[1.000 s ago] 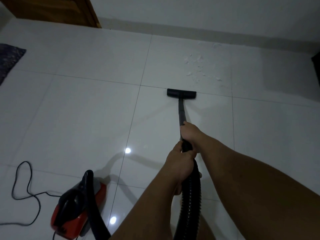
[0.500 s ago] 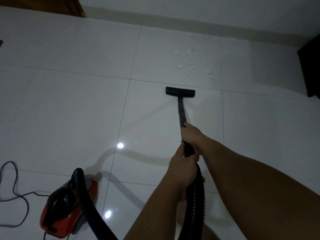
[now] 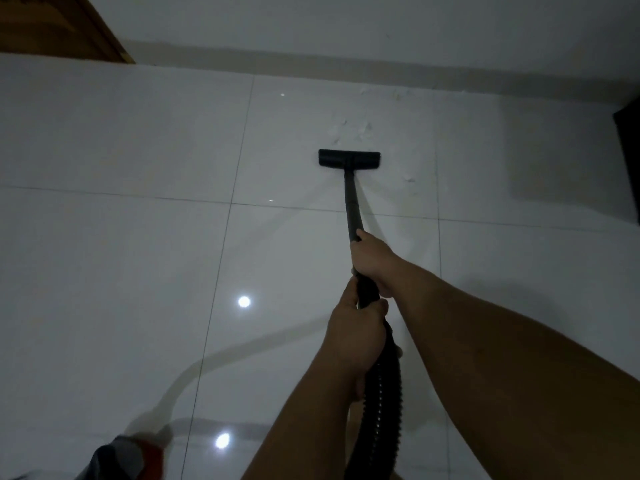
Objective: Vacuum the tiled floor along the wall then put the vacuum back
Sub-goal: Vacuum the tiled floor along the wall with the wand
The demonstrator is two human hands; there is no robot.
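Observation:
A black vacuum nozzle (image 3: 349, 159) lies flat on the white tiled floor (image 3: 138, 254), just short of a patch of small white debris (image 3: 353, 128) near the wall. Its black wand (image 3: 352, 209) runs back to my hands. My right hand (image 3: 372, 259) grips the wand higher up; my left hand (image 3: 356, 336) grips where the ribbed hose (image 3: 379, 410) begins. The red and black vacuum body (image 3: 128, 457) shows blurred at the bottom left edge.
The wall and its skirting (image 3: 381, 69) run across the top. A wooden door (image 3: 59, 27) stands at the top left. A dark object (image 3: 628, 161) sits at the right edge. More bits of debris (image 3: 410, 180) lie right of the nozzle.
The nozzle has been pushed forward across the tile joint up to the debris patch. The view has shifted forward, so the vacuum body has slid nearly out of frame.

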